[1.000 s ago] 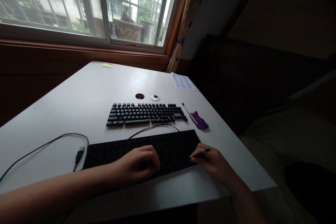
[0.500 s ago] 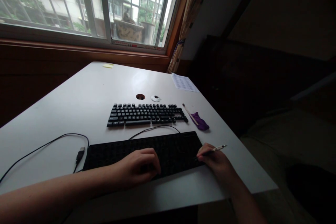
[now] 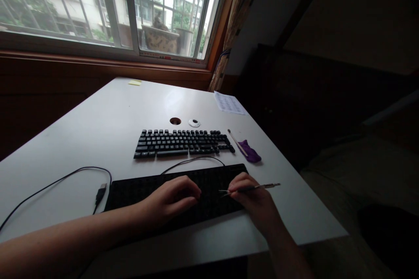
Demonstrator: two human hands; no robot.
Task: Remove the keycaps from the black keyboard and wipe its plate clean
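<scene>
A black keyboard base (image 3: 209, 178) lies along the near part of the white desk, its surface too dark to make out in detail. Over its middle is my left hand (image 3: 175, 198), fingers loosely bent, thumb apart from them, with nothing visible in the grasp. My right hand (image 3: 253, 200) pinches slim tweezers (image 3: 250, 188) above the base's right part. Their two thin tips point left and stand slightly apart; the back end sticks out to the right. Just behind the base, black keycaps (image 3: 183, 143) are laid out in keyboard order on the desk.
A purple cloth (image 3: 250, 151) and a thin brush-like stick (image 3: 238, 143) lie right of the keycaps. The black cable with its USB plug (image 3: 101, 192) is at left. Behind are a desk hole (image 3: 175, 120), its round cover (image 3: 194, 123), printed paper (image 3: 229, 103) and yellow notes (image 3: 135, 82).
My right hand has moved left with the tweezers, from the base's right edge to farther over it. My left hand has shifted slightly up and its fingers have loosened.
</scene>
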